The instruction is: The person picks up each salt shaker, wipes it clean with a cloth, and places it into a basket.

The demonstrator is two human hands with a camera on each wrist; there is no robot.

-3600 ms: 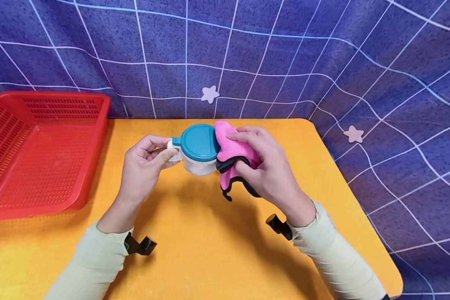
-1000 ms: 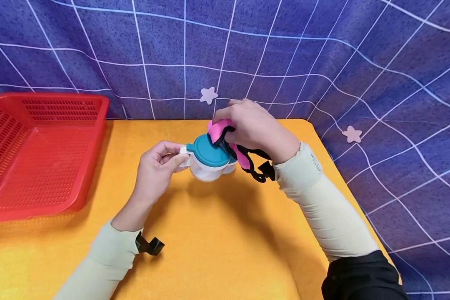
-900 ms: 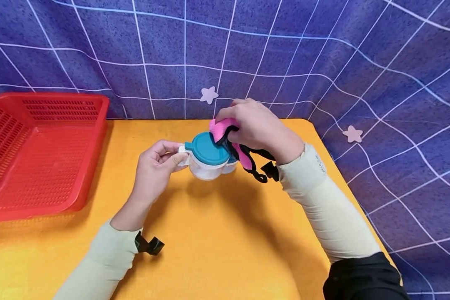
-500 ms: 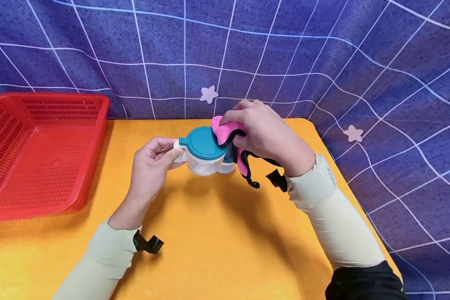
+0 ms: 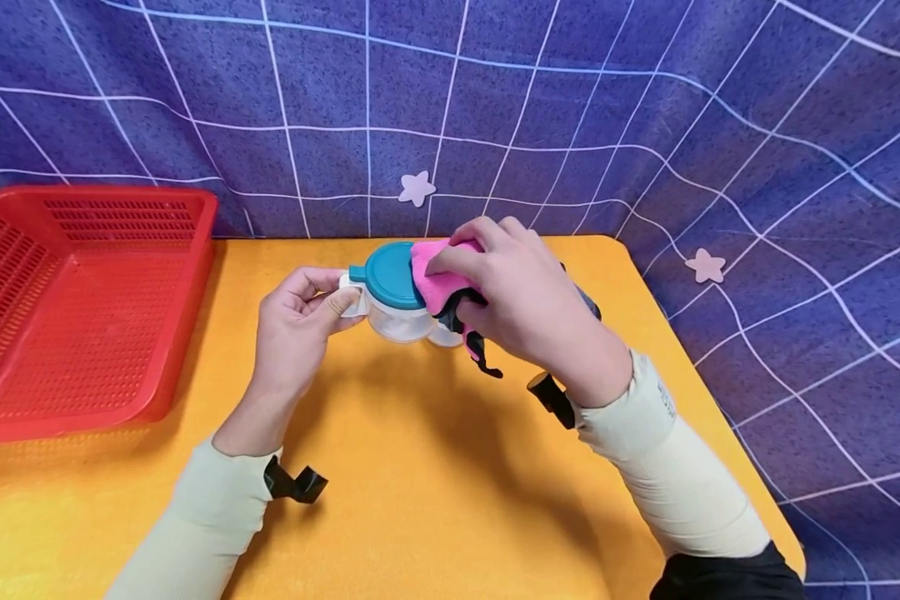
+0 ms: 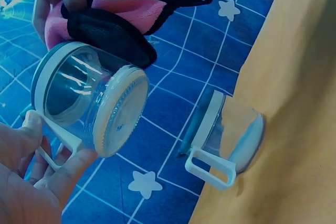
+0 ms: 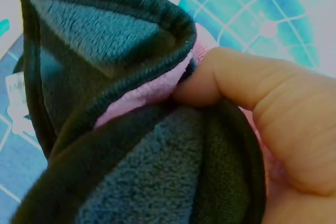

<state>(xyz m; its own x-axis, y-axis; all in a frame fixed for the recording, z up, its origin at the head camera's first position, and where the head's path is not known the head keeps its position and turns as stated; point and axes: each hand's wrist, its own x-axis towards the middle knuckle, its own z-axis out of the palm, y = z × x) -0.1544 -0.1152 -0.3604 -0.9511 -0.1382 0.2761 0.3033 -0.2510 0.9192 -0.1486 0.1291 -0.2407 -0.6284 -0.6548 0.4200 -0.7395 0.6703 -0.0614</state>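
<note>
My left hand (image 5: 294, 333) pinches the white handle of a clear seasoning jar (image 5: 399, 323) with a teal lid, holding it above the table. In the left wrist view this jar (image 6: 97, 95) is tilted, its ribbed base showing. My right hand (image 5: 521, 287) grips a bunched cleaning cloth (image 5: 438, 271), pink on one side and dark grey on the other, with black edging. The cloth lies against the right part of the lid and hides it. A second jar (image 6: 231, 135) with a white handle stands on the table beyond, mostly hidden in the head view.
A red plastic basket (image 5: 153, 367) stands at the left of the yellow table (image 5: 390, 500). Behind and to the right hangs a blue curtain (image 5: 540, 117) with white grid lines and pale stars. The table's right edge runs beyond my right arm.
Over the last second the held jar has shifted left and slightly away from me. My right hand has turned and come lower, and the cloth has moved along over the lid's right side.
</note>
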